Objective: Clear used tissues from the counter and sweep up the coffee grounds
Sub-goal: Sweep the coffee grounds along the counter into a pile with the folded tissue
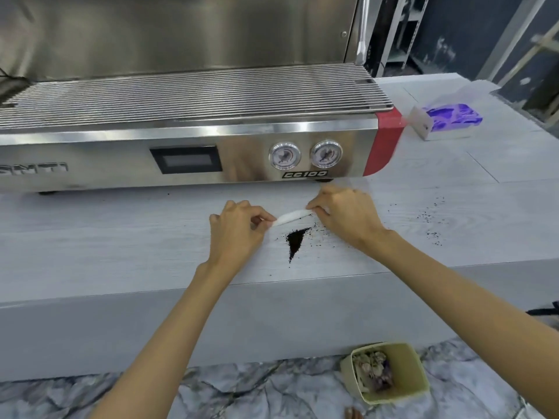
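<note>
A folded white tissue (pixel 291 217) is stretched between my two hands just above the pale wood-grain counter (pixel 121 237). My left hand (pixel 239 229) pinches its left end and my right hand (pixel 344 214) pinches its right end. Directly below the tissue lies a dark wedge-shaped pile of coffee grounds (pixel 295 241). Loose scattered grounds (pixel 432 220) speckle the counter to the right of my right hand.
A steel espresso machine (pixel 187 152) with two gauges stands right behind my hands. A purple tissue pack (pixel 447 120) sits at the back right. On the marble floor below the counter edge stands a pale green bin (pixel 420 379) holding crumpled waste.
</note>
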